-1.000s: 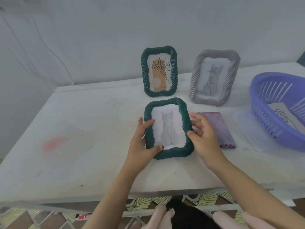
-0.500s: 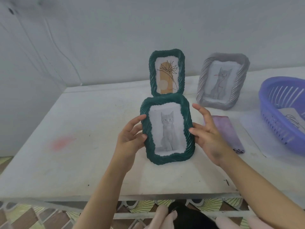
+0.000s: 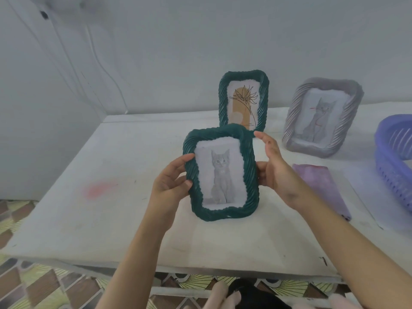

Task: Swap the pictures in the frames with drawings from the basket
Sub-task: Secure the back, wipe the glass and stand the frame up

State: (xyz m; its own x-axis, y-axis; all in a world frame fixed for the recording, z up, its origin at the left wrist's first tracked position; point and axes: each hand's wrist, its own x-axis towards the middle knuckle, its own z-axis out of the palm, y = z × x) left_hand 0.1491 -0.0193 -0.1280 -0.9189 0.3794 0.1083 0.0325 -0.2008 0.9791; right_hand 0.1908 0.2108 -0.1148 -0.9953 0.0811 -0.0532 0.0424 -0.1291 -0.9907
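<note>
Both left hand (image 3: 171,182) and right hand (image 3: 275,172) clasp the green cat frame (image 3: 219,172).

No text can be read; the small print (image 3: 249,125) under the plant picture (image 3: 243,101) is too blurred.

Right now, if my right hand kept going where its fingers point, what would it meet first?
Probably the rear green frame with the plant drawing, just beyond the right hand; depth is unclear.

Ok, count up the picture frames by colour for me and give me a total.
Green frames: 2, the held cat-photo frame and the plant-drawing frame
Grey frames: 1, the grey cat frame
Total: 3
</note>
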